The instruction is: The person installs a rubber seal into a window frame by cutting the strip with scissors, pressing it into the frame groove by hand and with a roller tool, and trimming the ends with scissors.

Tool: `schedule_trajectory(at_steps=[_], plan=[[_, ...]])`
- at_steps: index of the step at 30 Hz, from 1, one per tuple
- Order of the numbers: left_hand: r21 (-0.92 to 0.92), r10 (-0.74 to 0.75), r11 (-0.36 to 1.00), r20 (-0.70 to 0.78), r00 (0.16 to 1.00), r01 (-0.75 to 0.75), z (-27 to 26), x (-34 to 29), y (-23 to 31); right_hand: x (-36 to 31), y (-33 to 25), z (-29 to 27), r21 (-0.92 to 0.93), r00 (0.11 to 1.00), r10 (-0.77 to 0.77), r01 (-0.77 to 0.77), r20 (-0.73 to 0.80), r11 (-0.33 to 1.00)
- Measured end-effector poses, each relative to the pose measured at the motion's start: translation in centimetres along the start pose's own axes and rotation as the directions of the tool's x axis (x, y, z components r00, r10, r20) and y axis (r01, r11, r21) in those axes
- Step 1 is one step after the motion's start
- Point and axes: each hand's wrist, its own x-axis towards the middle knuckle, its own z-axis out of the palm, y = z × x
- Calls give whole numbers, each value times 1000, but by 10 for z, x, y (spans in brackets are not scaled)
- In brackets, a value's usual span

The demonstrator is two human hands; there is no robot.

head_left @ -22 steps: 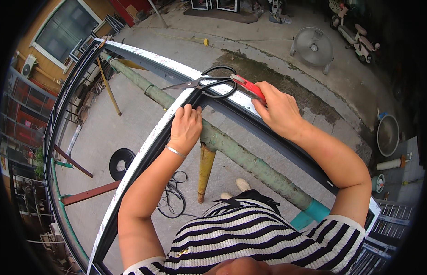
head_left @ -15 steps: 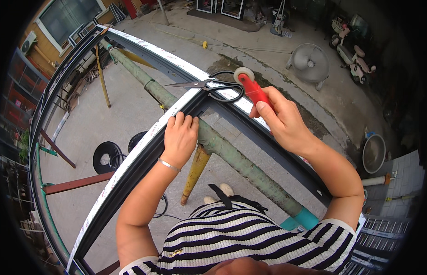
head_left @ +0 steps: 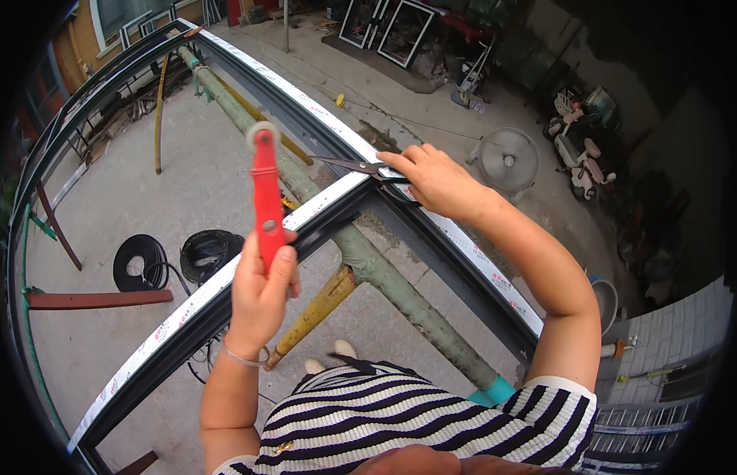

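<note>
My left hand (head_left: pixel 262 297) grips the red handle of a hand roller (head_left: pixel 267 198), held upright with its pale wheel at the top. It is above the near bar of a large dark metal frame (head_left: pixel 305 237) whose upper faces carry white printed film. My right hand (head_left: pixel 436 182) is at the frame's corner, its fingers closed over the black handles of a pair of scissors (head_left: pixel 367 168). The blades point left across the corner; the hand partly hides the handles. Under the frame runs a green wrapped pole (head_left: pixel 416 305) with a yellow leg (head_left: pixel 313 317).
Two coils of black strip (head_left: pixel 139 261) lie on the concrete floor at left, near a reddish-brown bar (head_left: pixel 99 300). A round floor fan (head_left: pixel 507 161) and a pink scooter (head_left: pixel 578 150) stand at right. White-edged frames (head_left: pixel 408 33) lean at the back.
The roller has passed from my right hand to my left, which has lifted off the frame's bar. My right hand has moved onto the scissors' handles. The view has shifted slightly.
</note>
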Motion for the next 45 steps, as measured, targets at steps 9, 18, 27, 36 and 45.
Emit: schedule_trajectory(at_steps=[9,18,27,36,45], plan=[[691,266,723,-285,921,5,-63,-7,-37,31,-19,-5,-170,953,138,-94,270,981],[676,266,737,-296,918,4,-69,-14,-46,-58,-122,-10,958,868,413,-282,274,-44],[691,280,722,-238,930,-40,-71,-15,-46,-61,-198,96,480,850,357,144,388,-865],[671,235,741,-244,941,-11,-74,-18,-46,-25,-188,117,419,878,391,257,275,-871],[659,230,752,-244,942,-13,-73,-18,-46,-2,-183,114,367,832,472,359,290,-858]])
